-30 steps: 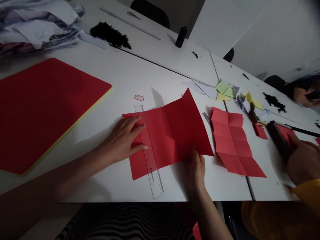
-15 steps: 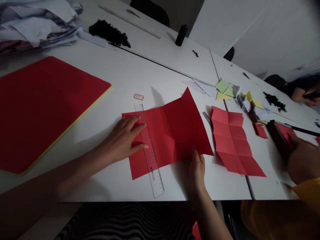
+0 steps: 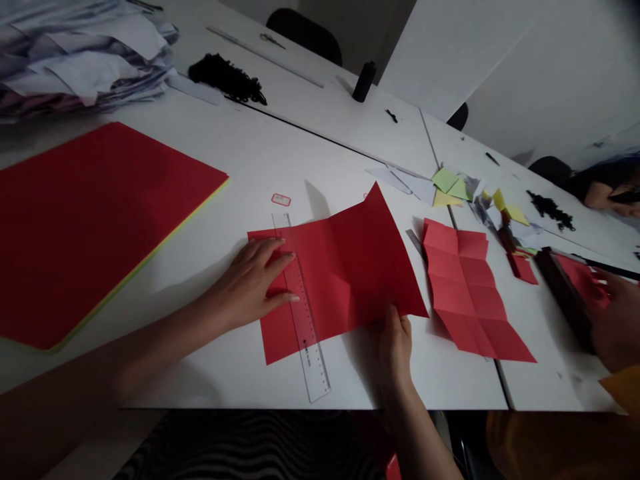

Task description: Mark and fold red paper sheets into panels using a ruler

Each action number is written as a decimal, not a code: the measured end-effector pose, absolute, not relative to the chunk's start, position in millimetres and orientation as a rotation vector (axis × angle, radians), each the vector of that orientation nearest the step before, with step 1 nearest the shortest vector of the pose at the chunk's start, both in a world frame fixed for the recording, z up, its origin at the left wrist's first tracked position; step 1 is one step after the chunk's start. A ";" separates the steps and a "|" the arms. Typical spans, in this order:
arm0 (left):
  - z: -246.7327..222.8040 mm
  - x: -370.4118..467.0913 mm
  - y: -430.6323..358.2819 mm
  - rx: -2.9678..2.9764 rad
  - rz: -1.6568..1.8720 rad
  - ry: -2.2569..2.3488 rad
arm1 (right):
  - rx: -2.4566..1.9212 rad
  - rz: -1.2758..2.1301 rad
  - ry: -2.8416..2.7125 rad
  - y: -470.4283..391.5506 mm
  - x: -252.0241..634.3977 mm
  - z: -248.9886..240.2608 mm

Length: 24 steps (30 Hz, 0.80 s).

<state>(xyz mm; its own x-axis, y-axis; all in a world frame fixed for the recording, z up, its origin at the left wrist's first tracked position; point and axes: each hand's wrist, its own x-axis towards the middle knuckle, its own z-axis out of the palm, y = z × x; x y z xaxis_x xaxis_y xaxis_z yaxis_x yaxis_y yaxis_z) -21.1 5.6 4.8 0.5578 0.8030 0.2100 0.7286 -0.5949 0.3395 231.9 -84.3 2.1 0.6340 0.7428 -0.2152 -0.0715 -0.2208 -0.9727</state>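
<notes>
A clear plastic ruler (image 3: 315,370) lies across the left part of a red sheet of paper (image 3: 345,267). My left hand (image 3: 263,277) presses on the ruler and the sheet with its fingers spread. On the near right edge of the sheet, my right hand (image 3: 396,340) pinches the paper, its thumb in front and the other fingers mostly hidden. That right part is raised off the table, with a crease running down the sheet's middle. Beyond the ruler's far end sits a small red-bordered label (image 3: 281,199).
A creased red sheet (image 3: 465,287) lies to the right, partly over a metal ruler (image 3: 415,243). Large red sheets (image 3: 110,227) are stacked at left. Paper scraps (image 3: 450,183), black cord (image 3: 227,79) and a black bottle (image 3: 365,82) stand farther back. A co-worker's hand (image 3: 617,320) is at far right.
The view has shifted slightly, so the table sits a little lower. My hands, the ruler and the red sheet keep their places. The co-worker's hand at right has moved.
</notes>
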 end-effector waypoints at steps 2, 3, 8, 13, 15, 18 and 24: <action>4.4 -21.1 5.6 2.585 0.518 1.284 | -1.642 0.852 -0.479 -83.4 231.0 2.8; 4.0 -21.1 5.7 2.586 0.525 1.282 | -1.642 0.866 -0.440 -83.2 230.8 2.6; 1.9 -21.3 6.3 2.553 0.575 1.263 | -1.663 0.885 -0.406 -83.8 232.3 -1.0; 2.9 -21.3 5.8 2.527 0.603 1.252 | -1.671 0.876 -0.326 -84.3 232.1 2.7; 3.9 -21.1 5.5 2.538 0.584 1.256 | -1.696 0.866 -0.326 -84.4 231.6 5.2; 4.6 -21.3 5.5 2.553 0.563 1.261 | -1.723 0.878 -0.356 -84.1 231.4 7.0; 2.5 -22.5 6.0 2.544 0.555 1.261 | -1.681 0.854 -0.353 -82.6 230.7 6.9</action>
